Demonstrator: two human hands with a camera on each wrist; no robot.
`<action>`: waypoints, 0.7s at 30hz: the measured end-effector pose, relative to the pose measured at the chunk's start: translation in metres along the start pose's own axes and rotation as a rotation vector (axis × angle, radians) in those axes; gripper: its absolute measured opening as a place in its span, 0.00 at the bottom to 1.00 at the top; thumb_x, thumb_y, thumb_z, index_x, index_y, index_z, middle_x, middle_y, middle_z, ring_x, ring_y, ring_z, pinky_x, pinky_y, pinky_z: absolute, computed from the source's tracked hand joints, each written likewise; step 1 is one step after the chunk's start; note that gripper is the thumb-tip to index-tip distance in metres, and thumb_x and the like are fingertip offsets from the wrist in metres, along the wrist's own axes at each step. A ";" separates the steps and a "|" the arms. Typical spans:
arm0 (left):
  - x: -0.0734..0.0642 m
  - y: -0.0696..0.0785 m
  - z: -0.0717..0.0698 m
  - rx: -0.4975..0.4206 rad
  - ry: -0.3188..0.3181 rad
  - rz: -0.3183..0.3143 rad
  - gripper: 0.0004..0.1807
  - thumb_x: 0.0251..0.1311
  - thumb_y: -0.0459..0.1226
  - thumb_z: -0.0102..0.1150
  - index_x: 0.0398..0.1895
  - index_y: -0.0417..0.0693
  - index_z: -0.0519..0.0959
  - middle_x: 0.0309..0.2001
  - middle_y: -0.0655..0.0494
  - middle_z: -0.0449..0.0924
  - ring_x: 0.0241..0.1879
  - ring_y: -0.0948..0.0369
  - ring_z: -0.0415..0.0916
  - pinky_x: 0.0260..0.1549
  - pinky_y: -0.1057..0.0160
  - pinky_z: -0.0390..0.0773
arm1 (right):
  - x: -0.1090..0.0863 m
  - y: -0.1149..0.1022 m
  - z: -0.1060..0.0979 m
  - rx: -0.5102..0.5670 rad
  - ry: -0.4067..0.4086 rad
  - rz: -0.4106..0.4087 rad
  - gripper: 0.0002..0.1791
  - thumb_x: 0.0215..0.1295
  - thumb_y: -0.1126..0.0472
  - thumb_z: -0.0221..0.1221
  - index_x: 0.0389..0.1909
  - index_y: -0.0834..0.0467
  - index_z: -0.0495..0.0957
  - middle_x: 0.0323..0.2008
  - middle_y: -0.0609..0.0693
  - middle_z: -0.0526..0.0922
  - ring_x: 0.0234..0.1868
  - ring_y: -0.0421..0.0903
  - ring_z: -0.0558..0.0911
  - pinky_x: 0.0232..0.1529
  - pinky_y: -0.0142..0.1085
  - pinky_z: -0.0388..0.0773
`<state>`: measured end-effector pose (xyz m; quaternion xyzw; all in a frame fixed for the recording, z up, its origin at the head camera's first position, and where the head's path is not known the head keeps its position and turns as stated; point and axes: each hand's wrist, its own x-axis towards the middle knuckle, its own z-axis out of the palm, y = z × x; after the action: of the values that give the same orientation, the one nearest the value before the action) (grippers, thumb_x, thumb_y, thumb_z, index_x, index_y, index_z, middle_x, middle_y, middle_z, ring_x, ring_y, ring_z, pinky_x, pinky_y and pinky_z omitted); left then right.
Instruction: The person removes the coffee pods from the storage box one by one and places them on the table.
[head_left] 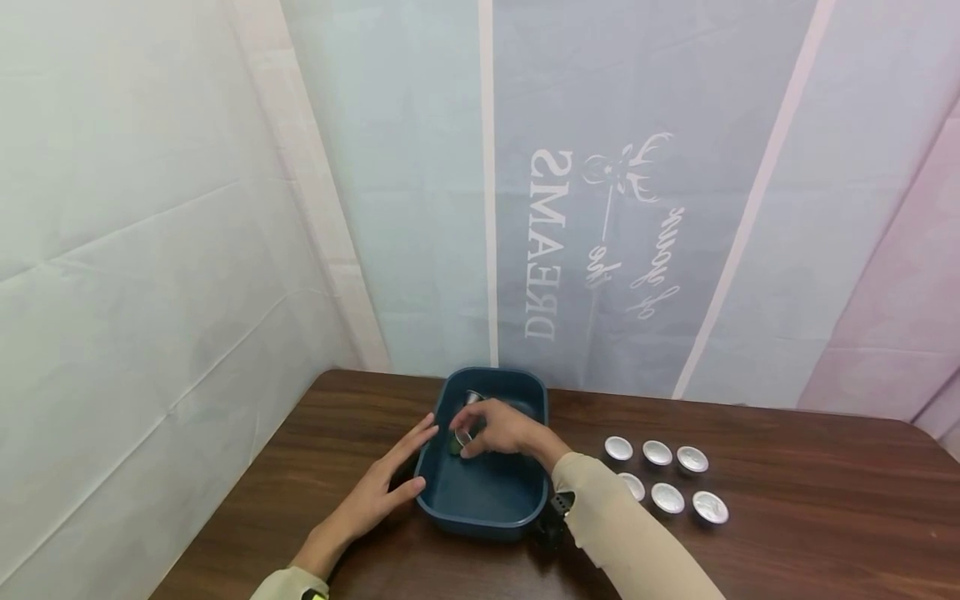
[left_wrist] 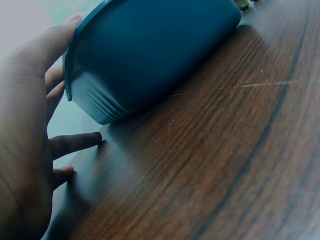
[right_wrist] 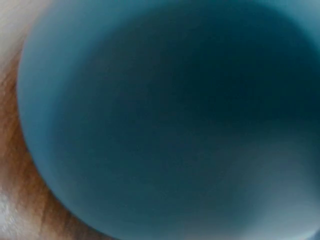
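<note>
My right hand (head_left: 504, 427) reaches into a deep blue plastic bin (head_left: 480, 496). Between its thumb and fingers it pinches a small coffee capsule (head_left: 463, 437), whose pale round rim shows. Just beyond the fingers, a silvery capsule (head_left: 473, 398) lies inside the bin. Along the bin's left side my left hand (head_left: 375, 493) rests with fingers extended, and in the left wrist view its thumb (left_wrist: 70, 25) lies at the rim. Blurred blue bin wall (right_wrist: 150, 150) fills most of the right wrist view, where the right hand's fingers are hidden.
To the right of the bin, several foil-topped capsules (head_left: 667, 498) stand in two rows on the dark wooden table (head_left: 817, 500). The right forearm partly covers one of them. A printed curtain (head_left: 600, 250) hangs behind the table's back edge, with pale cloth (head_left: 150, 250) at left.
</note>
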<state>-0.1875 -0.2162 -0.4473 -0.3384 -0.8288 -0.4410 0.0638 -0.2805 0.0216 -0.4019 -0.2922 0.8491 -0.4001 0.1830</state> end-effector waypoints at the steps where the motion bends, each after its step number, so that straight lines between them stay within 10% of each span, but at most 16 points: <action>1: 0.000 0.000 0.000 0.001 0.000 0.002 0.35 0.65 0.30 0.51 0.75 0.51 0.54 0.75 0.53 0.45 0.72 0.50 0.48 0.56 0.31 0.56 | 0.000 0.000 0.000 0.006 0.006 -0.004 0.19 0.52 0.62 0.70 0.47 0.51 0.82 0.40 0.44 0.80 0.42 0.45 0.76 0.45 0.44 0.75; 21: -0.001 -0.001 -0.001 -0.028 -0.007 -0.007 0.33 0.67 0.33 0.49 0.74 0.49 0.54 0.76 0.52 0.44 0.72 0.50 0.46 0.56 0.29 0.53 | -0.026 -0.024 -0.024 0.040 0.144 -0.094 0.21 0.58 0.56 0.67 0.54 0.51 0.80 0.47 0.43 0.78 0.37 0.44 0.78 0.36 0.38 0.77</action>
<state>-0.1877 -0.2179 -0.4476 -0.3378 -0.8240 -0.4515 0.0545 -0.2650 0.0398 -0.3662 -0.2985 0.8372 -0.4452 0.1086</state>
